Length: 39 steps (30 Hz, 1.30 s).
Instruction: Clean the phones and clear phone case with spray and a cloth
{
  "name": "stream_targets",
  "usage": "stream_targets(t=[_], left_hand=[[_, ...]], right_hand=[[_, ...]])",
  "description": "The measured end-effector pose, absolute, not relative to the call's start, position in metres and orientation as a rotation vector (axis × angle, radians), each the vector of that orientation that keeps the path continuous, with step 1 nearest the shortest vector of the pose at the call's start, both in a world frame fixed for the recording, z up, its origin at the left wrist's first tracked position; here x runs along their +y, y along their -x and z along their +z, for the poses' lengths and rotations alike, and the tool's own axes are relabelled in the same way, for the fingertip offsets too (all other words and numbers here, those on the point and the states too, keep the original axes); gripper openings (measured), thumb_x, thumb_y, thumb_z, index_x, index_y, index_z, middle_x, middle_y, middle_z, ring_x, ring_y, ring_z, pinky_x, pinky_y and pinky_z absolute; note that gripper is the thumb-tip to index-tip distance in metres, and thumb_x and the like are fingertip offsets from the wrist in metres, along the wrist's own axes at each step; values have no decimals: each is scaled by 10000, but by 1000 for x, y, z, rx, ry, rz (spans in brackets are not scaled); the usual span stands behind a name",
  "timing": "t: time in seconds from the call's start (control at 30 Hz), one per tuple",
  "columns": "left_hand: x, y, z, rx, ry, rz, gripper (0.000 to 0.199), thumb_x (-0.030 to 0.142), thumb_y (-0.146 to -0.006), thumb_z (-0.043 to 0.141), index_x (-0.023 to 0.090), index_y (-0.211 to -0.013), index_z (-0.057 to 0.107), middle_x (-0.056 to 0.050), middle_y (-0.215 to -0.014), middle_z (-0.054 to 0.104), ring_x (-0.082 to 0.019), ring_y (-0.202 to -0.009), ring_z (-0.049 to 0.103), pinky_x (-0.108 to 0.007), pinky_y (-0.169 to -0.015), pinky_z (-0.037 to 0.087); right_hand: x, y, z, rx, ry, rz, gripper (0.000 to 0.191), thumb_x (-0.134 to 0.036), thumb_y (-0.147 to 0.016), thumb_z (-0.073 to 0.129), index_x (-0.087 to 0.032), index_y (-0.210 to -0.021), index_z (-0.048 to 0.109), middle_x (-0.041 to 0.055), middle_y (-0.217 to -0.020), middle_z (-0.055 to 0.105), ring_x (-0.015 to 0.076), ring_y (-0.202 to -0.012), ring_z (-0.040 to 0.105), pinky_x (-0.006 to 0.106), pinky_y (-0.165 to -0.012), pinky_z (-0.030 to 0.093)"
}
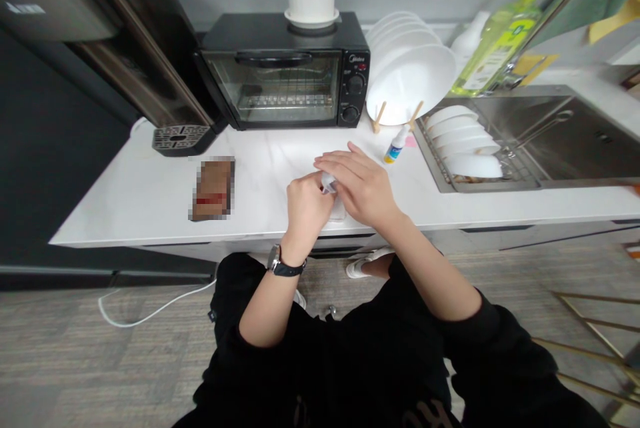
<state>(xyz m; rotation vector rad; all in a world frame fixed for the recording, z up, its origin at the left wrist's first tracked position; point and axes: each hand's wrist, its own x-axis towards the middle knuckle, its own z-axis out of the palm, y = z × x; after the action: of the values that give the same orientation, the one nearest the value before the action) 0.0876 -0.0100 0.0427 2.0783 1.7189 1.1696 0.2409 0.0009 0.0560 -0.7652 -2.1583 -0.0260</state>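
We are pinching small translucent plastic piece [328, 183] in left hand [305, 209], fingers curled closed, on counter [150, 215] in front of toaster oven [285, 81]. Right hand [357, 188] is covering piece with long fingers; its grip we cannot tell. Dropper bottle [396, 146] standing right of oven.

The person has on a loose black long-sleeved top [345, 361], and its sleeves [463, 321] end well short of the wrists. Low on the front of that top, brownish printed lettering [430, 413] shows, too cut off to read. A small dark tag [212, 315] sits at the top's outer edge, on the left side. Past the end of the left sleeve, a wristwatch [287, 263] with a silver case and black strap sits just above the left hand [305, 211]. Beyond the top, a white shoe [363, 267] peeks out.
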Motion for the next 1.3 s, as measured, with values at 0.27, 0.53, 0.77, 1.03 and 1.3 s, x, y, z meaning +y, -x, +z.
stream_targets(t=[0.27,0.53,0.77,1.03,1.3], left_hand=[[-11,-88,42,1585,-2065,1244,278,352,-958,691,180,-742,718,5,-660,673,-118,-636,587,-250,-598,344],[-10,-87,44,1762,-2080,1092,163,129,-839,615,164,-686,661,-37,-651,687,-161,-621,609,-286,-621,376],[-8,-85,44,1814,-2048,1044,145,125,-824,588,167,-709,666,-72,-668,701,-189,-613,611,-303,-619,388],[-9,-87,43,1620,-2036,1210,312,313,-924,657,175,-645,629,9,-605,619,-114,-593,532,-259,-589,313],[-9,-87,43,1638,-2025,1198,302,320,-930,646,177,-665,634,10,-611,612,-114,-590,512,-265,-586,308]], right_hand=[[14,-266,51,-2015,831,80,381,-236,-1096,389,-271,-1365,657,72,-1363,759,239,-1340,679,564,-1251,456],[-6,-235,56,-2145,765,-9,405,-165,-1060,420,-229,-1372,670,78,-1381,750,237,-1398,640,567,-1289,413],[-10,-224,57,-2194,789,-64,404,-131,-1049,434,-203,-1350,694,95,-1375,751,240,-1375,656,546,-1267,455],[8,-252,52,-2027,863,16,375,-211,-1090,392,-255,-1350,659,77,-1349,758,239,-1380,654,567,-1255,454],[7,-246,51,-1987,830,16,378,-183,-1078,394,-241,-1329,670,89,-1347,759,248,-1394,644,566,-1251,458]])
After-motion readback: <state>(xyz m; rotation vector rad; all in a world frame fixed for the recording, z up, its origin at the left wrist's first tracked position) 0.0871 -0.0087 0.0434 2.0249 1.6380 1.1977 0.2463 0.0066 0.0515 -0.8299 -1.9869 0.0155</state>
